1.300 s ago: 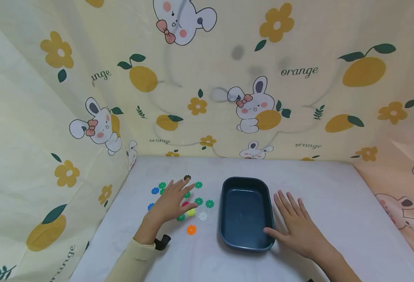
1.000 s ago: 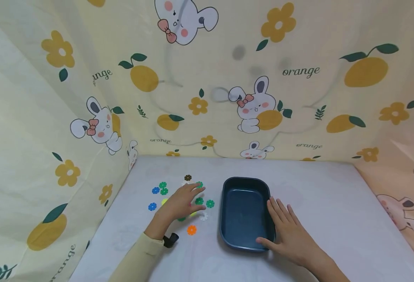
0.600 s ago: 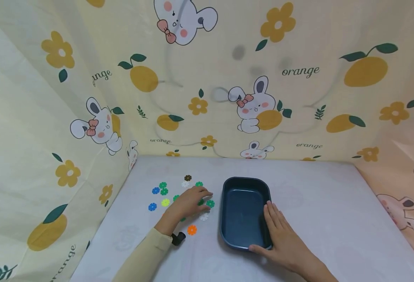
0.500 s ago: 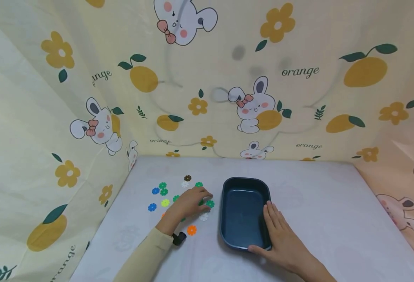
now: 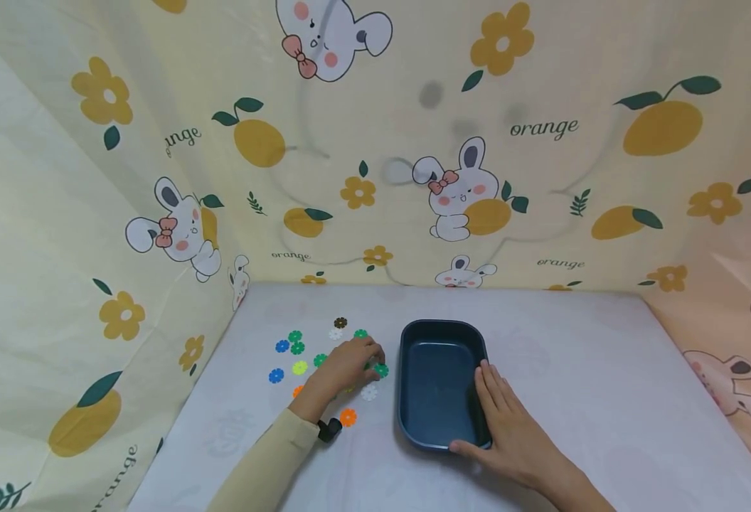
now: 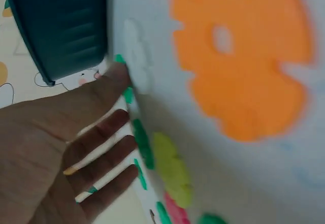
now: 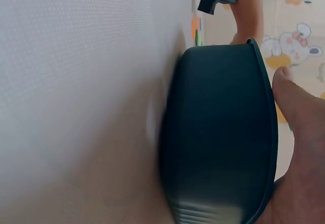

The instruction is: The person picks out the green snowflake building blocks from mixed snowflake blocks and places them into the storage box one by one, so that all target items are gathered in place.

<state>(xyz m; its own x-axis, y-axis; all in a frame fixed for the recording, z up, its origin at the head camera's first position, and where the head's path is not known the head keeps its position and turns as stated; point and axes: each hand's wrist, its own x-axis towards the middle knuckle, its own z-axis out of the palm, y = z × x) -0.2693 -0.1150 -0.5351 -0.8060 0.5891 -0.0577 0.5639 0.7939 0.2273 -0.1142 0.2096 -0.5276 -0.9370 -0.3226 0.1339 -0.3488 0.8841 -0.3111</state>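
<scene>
- Since the earliest frame, I see the left hand [image 5: 350,361] shifted across the scattered pieces toward the dark blue tray [image 5: 442,398], and the right hand [image 5: 518,439] moved in until its fingers lie along the tray's right side.
- The left hand's fingers are bent beside a green flower-shaped piece [image 5: 382,370] near the tray's left wall; I cannot tell whether its grip is clenched on that piece.
- On my left wrist feed, the thumb overlaps green, with the other fingers spread apart from it.
- The right hand's grip is slack: straight fingers touch the tray's right wall, thumb at the near corner.
- The tray sits upright on the white worktop [image 5: 574,348], right of the pieces.
- Around the left hand I make out a white piece [image 5: 369,392], an orange piece [image 5: 348,417] and a yellow piece [image 5: 299,368].
- Farther left lie two blue pieces [image 5: 276,375]; a brown piece [image 5: 340,323] lies toward the back.
</scene>
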